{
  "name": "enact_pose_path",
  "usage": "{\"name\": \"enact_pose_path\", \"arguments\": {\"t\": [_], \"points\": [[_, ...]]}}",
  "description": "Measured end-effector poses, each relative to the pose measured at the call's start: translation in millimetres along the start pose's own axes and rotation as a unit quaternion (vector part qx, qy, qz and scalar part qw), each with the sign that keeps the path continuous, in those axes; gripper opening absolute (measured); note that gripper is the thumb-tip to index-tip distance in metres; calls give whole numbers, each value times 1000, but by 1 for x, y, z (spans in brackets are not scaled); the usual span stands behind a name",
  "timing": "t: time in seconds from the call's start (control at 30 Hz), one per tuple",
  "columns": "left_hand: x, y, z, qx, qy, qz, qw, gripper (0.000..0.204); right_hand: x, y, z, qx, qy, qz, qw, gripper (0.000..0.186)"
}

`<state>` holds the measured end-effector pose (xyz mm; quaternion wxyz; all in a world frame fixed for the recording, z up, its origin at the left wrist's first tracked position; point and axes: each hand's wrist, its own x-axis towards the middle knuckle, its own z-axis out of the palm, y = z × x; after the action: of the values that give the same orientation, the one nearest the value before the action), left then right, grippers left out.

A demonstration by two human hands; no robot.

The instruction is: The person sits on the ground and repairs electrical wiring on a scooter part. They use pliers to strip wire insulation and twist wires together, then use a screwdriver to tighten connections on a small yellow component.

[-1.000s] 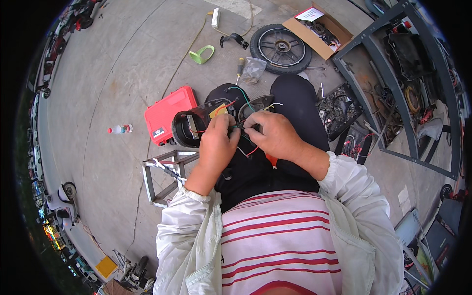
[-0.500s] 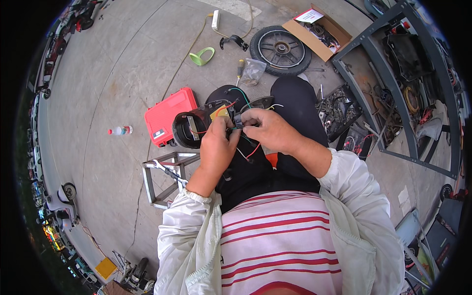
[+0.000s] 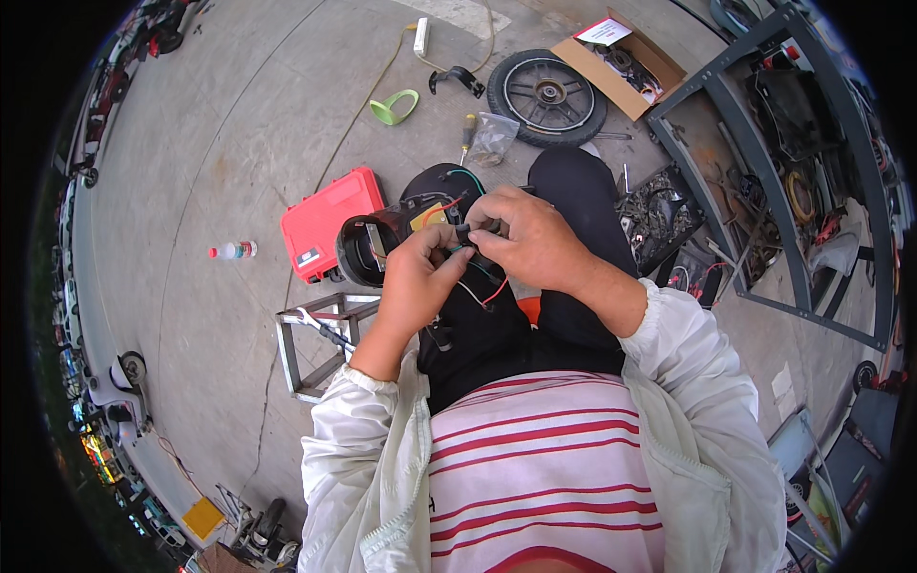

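Note:
A black round-mouthed housing [image 3: 357, 256] with loose coloured wires rests by my left knee; it looks like a lamp shell. Over it, my left hand [image 3: 420, 272] pinches a small dark piece [image 3: 462, 232] among the wires, possibly a connector. Closed from the other side, my right hand [image 3: 535, 241] has thumb and fingers at the same piece. Fingers cover most of it. A red wire [image 3: 498, 292] and a white one hang below onto my dark trousers. A green wire [image 3: 465, 173] curves out above, and a yellow patch [image 3: 429, 216] shows on the housing.
A red case [image 3: 330, 222] and a metal frame stool [image 3: 310, 358] stand left of me. Ahead lie a screwdriver [image 3: 468, 137], a plastic bag [image 3: 493, 138], a wheel [image 3: 546, 94] and a cardboard box [image 3: 612, 72]. A grey metal rack [image 3: 731, 115] stands right, beside a parts tray [image 3: 659, 215].
My right hand has turned slightly and its fingers have risen over the small dark piece. My left hand has shifted slightly, its thumb now lower and straighter.

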<state>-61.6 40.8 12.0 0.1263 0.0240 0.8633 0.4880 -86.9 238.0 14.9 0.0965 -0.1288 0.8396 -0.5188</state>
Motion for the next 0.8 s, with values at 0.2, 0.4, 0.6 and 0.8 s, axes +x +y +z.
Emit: {"name": "enact_pose_path", "arguments": {"t": [0.2,0.4,0.6,0.8], "points": [[4,-8,-1,-1,-14,0,1000,18,0,6,4,37,-24,-25,999,13],[7,-11,3,23,-9,65,998,17,-5,22,4,56,-51,-66,995,17],[14,-13,-12,-49,-108,5,993,18,-12,17,-3,-74,-20,-171,982,15],[17,-9,-17,-61,-139,-35,988,18,-15,14,-4,-220,20,-270,937,13]]}}
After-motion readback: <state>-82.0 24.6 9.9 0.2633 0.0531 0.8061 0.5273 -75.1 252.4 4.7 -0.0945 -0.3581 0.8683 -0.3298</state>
